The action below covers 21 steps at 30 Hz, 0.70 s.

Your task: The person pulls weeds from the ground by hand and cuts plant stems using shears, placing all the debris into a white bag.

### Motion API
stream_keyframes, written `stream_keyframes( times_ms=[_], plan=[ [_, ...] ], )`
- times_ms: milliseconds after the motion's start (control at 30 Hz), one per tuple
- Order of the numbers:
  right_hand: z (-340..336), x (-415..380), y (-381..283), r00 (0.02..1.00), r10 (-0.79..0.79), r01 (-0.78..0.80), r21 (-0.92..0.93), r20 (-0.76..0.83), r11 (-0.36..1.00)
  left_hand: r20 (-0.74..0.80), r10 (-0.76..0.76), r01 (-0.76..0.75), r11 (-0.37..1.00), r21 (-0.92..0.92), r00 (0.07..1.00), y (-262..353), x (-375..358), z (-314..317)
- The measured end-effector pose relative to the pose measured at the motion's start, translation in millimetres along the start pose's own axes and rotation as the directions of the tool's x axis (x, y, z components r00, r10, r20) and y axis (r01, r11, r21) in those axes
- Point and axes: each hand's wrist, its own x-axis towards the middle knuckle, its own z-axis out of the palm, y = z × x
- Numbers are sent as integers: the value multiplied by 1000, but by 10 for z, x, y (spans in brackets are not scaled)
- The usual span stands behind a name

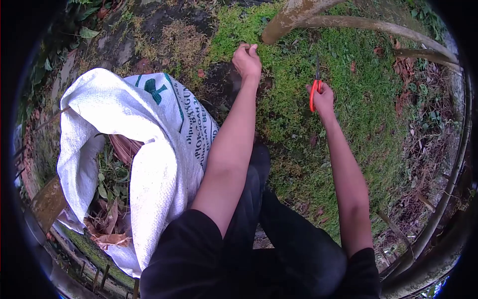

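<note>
My left hand [247, 62] is closed, fingers curled together, over the low green plants [229, 42] near the base of a tree trunk. Whatever its fingers pinch is too small to make out. Farther right, my right hand [323, 97] grips the orange handles of a pair of scissors [316, 89], whose dark blades point away from me over the grass. A white woven sack [154, 194] stands open at my left, with dry brown leaves [109, 231] and green plants inside.
A tree trunk [281, 30] rises at the top, beside my left hand. Curved branches [378, 25] reach across the upper right. Brown leaf litter [406, 74] lies at the right. My legs [298, 239] are below, between my arms.
</note>
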Motion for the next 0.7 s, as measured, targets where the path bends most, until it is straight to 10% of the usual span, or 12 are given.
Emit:
stream_keyframes(
  times_ms=[67, 200, 233, 700],
  plan=[
    [10, 28, -34, 1000, 11, -11, 19, 21, 1000, 166, -9, 46, 975, -219, 986, 129, 19, 45],
    [35, 124, -66, 1000, 23, -23, 24, -1, 999, 395, -30, 67, 994, -81, 918, 203, -206, 333],
    [44, 115, -102, 999, 32, -32, 22, -8, 999, 326, 94, -116, 992, 48, 941, 255, -261, 388],
    [-35, 24, 11, 992, 124, -124, 20, -10, 992, 117, 343, -349, 936, 36, 932, 173, -247, 505]
  ],
)
